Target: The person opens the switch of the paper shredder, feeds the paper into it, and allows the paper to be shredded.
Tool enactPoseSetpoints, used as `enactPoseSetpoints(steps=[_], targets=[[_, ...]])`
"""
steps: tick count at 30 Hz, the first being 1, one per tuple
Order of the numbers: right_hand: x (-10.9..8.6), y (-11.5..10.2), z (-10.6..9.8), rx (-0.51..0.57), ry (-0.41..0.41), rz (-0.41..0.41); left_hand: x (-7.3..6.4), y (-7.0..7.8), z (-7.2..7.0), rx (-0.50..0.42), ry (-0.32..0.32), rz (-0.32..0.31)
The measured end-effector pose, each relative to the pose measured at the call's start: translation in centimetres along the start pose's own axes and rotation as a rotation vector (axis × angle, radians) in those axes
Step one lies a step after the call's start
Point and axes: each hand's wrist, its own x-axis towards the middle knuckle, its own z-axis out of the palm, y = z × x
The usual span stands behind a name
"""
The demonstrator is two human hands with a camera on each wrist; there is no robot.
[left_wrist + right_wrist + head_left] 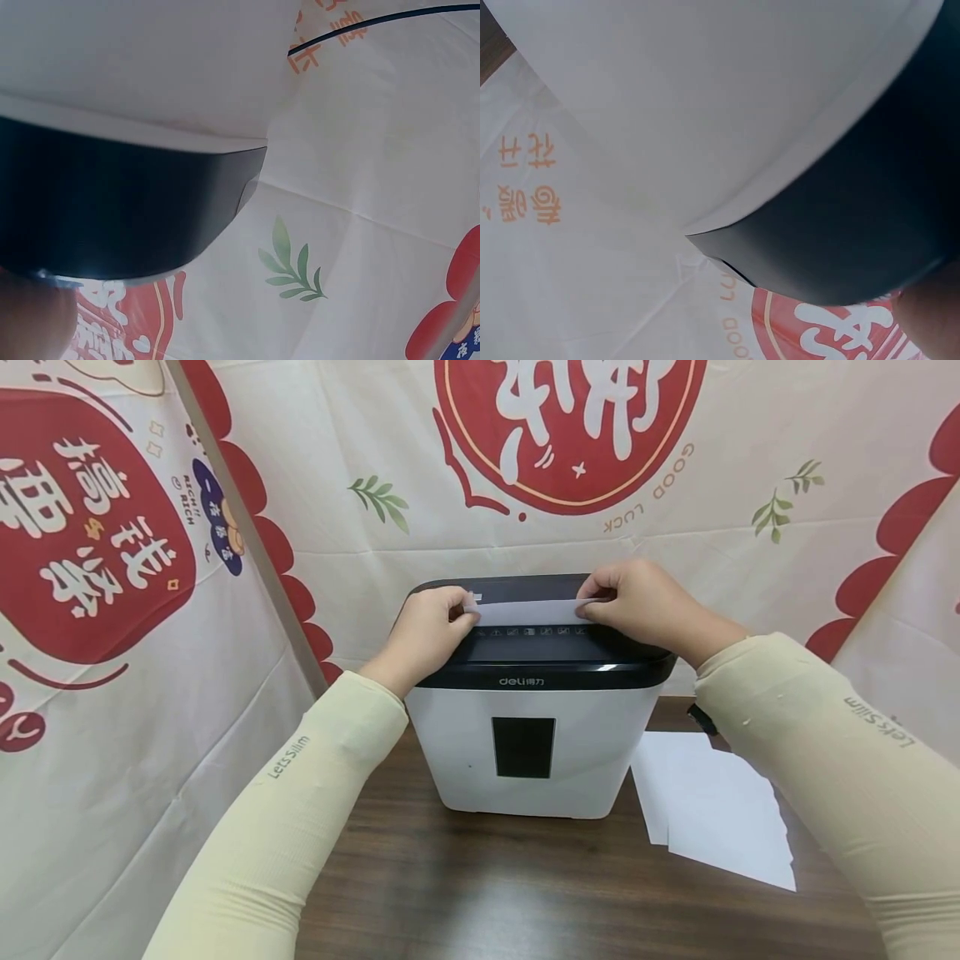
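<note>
A white paper shredder [465, 752] with a black top [525, 652] stands on the wooden table. A strip of white paper [532, 612] rises from the slot across that top. My left hand [429, 631] pinches the paper's left end between thumb and fingers. At the other end, my right hand [637, 610] pinches the paper the same way. In the left wrist view, only a blurred part of the left hand [34, 319] shows under the black rim. The right wrist view likewise catches a bit of the right hand [934, 315]; neither wrist view shows the paper.
Several white paper sheets [720, 810] lie overlapping on the table [465, 893], to the right of the shredder. A small black object [702, 720] is partly hidden by the right sleeve. Printed cloth [322, 527] hangs behind and at both sides.
</note>
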Motion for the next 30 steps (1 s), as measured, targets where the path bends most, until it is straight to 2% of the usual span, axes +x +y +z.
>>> enactPoseSetpoints(steps=[9, 16, 25, 30], targets=[[-0.04, -0.14, 0.15, -0.045, -0.027, -0.005, 0.04, -0.02, 0.08, 0.011, 0.001, 0.002], [-0.01, -0.13, 0.17, -0.021, -0.009, 0.013, 0.07, 0.03, 0.13, -0.016, -0.006, -0.01], [-0.43, -0.37, 0.25, -0.011, -0.007, 0.004, -0.13, 0.29, 0.03, 0.017, -0.001, 0.006], [-0.75, -0.25, 0.27, -0.012, -0.006, -0.006, -0.29, 0.33, 0.2, 0.067, -0.007, 0.016]])
